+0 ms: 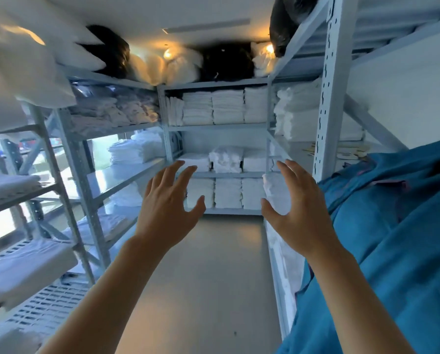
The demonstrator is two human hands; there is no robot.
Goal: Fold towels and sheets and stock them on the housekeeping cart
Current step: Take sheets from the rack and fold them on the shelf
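Left grip (169, 200) and right grip (294, 208) spread, holding nothing, above floor (201, 277).

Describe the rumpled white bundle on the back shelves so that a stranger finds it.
Look at the back shelf unit facing you. On its second board from the floor, the rumpled bundle stands in the middle, taller and looser than the flat folded stacks on both sides.
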